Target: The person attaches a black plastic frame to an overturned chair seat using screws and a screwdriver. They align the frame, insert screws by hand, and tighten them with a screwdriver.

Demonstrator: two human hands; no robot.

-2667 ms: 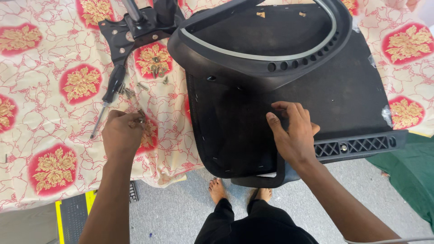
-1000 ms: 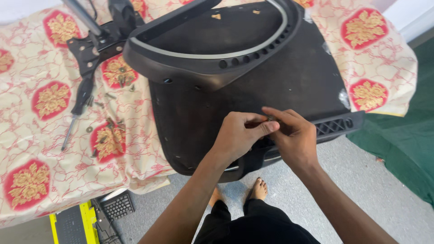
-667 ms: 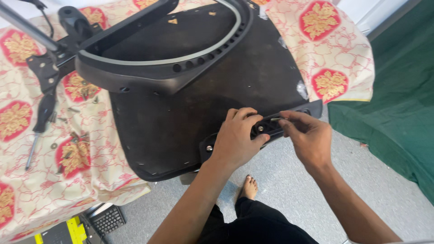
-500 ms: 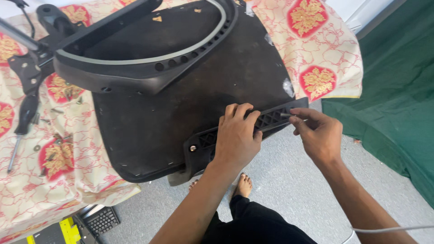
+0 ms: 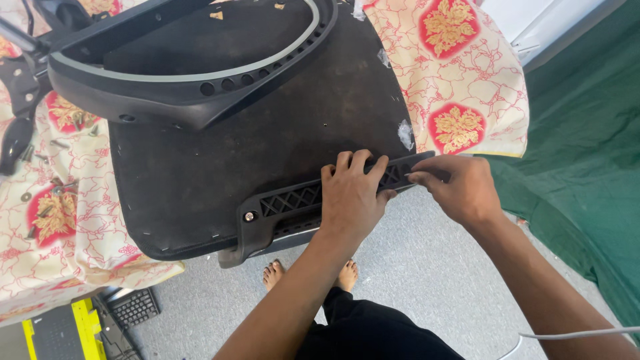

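Note:
An upturned black chair seat (image 5: 267,133) lies on a table with a floral cloth (image 5: 460,73). A curved black plastic frame (image 5: 180,100) rests over the seat's far part. Along the seat's near edge sits a black lattice plastic bracket (image 5: 287,200) with one screw (image 5: 249,216) at its left end. My left hand (image 5: 350,200) lies on top of the bracket's middle, fingers spread, holding it against the seat. My right hand (image 5: 460,190) pinches the bracket's right end with thumb and fingertips; whether something small sits between them I cannot tell.
Loose screws (image 5: 47,213) and a black tool handle (image 5: 13,143) lie on the cloth at the left. A green sheet (image 5: 587,167) covers the floor at the right. A black keyboard (image 5: 133,308) and a yellow piece lie under the table. My bare feet stand below the seat's edge.
My left hand left the screws on the cloth and came over to the bracket. Both hands slid the bracket along the seat's near edge. The view swung to the right.

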